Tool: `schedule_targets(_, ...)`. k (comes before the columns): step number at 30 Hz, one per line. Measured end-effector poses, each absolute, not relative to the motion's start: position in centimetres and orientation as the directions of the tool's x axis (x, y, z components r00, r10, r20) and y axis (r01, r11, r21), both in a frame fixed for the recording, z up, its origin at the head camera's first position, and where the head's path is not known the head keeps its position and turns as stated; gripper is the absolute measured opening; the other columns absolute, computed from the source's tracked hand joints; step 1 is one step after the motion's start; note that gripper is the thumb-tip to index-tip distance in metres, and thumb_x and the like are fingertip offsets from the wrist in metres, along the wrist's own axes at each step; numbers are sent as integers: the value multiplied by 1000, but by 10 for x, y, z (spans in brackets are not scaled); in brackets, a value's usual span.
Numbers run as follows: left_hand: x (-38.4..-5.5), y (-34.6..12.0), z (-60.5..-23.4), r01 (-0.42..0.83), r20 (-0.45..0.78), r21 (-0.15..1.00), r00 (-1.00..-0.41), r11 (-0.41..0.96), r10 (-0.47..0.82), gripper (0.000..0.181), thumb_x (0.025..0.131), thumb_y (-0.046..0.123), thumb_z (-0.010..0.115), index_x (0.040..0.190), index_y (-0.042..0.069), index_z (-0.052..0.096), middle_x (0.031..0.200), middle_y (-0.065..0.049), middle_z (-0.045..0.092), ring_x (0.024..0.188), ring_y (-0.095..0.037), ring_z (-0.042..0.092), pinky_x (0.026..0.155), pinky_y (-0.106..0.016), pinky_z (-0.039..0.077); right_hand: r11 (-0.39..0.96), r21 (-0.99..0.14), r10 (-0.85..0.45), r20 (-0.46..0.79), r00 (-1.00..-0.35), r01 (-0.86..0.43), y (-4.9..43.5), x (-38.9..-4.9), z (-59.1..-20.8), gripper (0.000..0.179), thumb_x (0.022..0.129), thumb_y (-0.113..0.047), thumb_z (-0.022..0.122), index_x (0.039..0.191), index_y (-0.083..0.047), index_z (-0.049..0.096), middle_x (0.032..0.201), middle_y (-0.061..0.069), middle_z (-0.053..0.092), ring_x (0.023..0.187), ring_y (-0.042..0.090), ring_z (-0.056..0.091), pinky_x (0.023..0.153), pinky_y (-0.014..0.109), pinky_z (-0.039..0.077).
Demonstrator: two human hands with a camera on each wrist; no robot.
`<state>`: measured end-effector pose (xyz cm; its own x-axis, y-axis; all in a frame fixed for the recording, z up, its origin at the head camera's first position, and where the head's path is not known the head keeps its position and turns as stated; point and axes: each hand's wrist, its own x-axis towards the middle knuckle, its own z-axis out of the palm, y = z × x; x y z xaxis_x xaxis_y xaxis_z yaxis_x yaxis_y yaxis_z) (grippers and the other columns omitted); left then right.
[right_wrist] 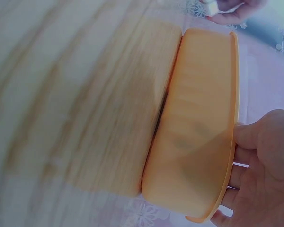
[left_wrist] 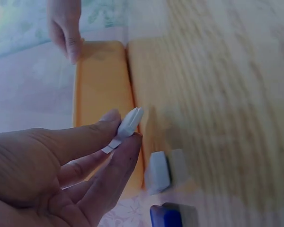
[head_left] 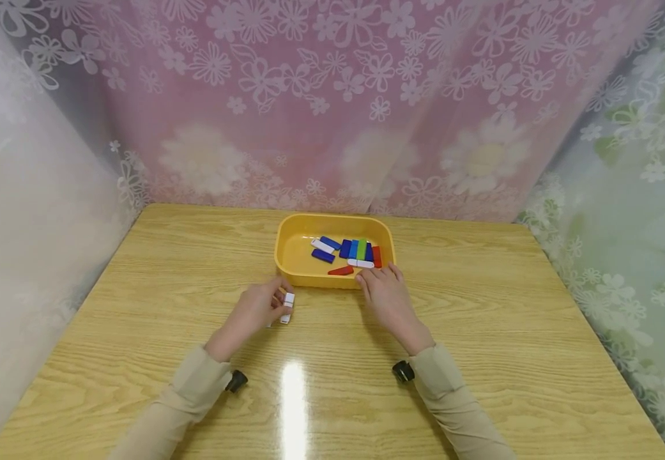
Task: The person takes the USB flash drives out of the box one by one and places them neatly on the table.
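Note:
My left hand (head_left: 260, 305) pinches a white clothespin (left_wrist: 128, 126) between thumb and fingertips, in front of the tray's left corner. Its split tip shows in the left wrist view. Below that hand, a white piece (left_wrist: 158, 172) and a blue piece (left_wrist: 166, 216) lie on the table. My right hand (head_left: 386, 300) holds the front rim of a yellow tray (head_left: 332, 282) near the right corner, its fingers hooked over the edge. In the tray are a white clothespin (head_left: 361, 263), a tapered red one (head_left: 340, 271) and several blue, green, red and white ones, mostly grouped at the right.
The wood-grain table (head_left: 470, 306) extends around the tray on all sides. A pink flowered curtain (head_left: 332, 128) hangs behind its back edge, with pale curtains at left and right. A streak of light reflects near the front. Black wrist cameras sit at both cuffs.

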<state>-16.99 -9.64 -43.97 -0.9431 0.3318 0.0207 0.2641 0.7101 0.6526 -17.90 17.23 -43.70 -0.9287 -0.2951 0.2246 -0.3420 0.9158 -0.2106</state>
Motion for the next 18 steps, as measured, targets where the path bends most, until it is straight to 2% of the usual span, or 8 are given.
schedule_targets(5, -169, -94, -445, 274, 23, 591, -946, 759, 323, 27, 85, 10, 83, 108, 2, 70, 90, -5, 69, 80, -17, 66, 72, -32, 55, 916, -200, -304, 220, -927, -348, 173, -179, -439, 28, 109, -24, 48, 112, -5, 69, 114, 12, 73, 117, 35, 63, 118, 58, 27)
schedule_targets(10, -169, -95, -446, 317, 64, 499, -942, 807, 330, 28, 81, 17, 86, 102, 4, 74, 86, -5, 63, 80, -20, 58, 73, -37, 49, 915, -203, -303, 228, -925, -349, 173, -178, -439, 28, 109, -24, 48, 110, -5, 69, 112, 12, 73, 117, 35, 62, 117, 58, 27)
schedule_targets(14, -168, -96, -445, 354, 95, 432, -932, 829, 348, 27, 79, 21, 88, 99, 6, 76, 87, -5, 66, 83, -24, 59, 76, -39, 50, 916, -204, -300, 224, -927, -346, 173, -179, -438, 29, 109, -24, 47, 110, -5, 69, 112, 11, 72, 117, 35, 62, 118, 58, 27)
schedule_targets(18, -167, -97, -442, 341, 74, 418, -937, 842, 343, 27, 79, 22, 88, 99, 7, 77, 89, -5, 67, 86, -25, 58, 78, -40, 51, 917, -203, -298, 220, -929, -342, 173, -179, -438, 29, 109, -24, 47, 110, -5, 68, 112, 11, 72, 118, 35, 61, 118, 58, 27)
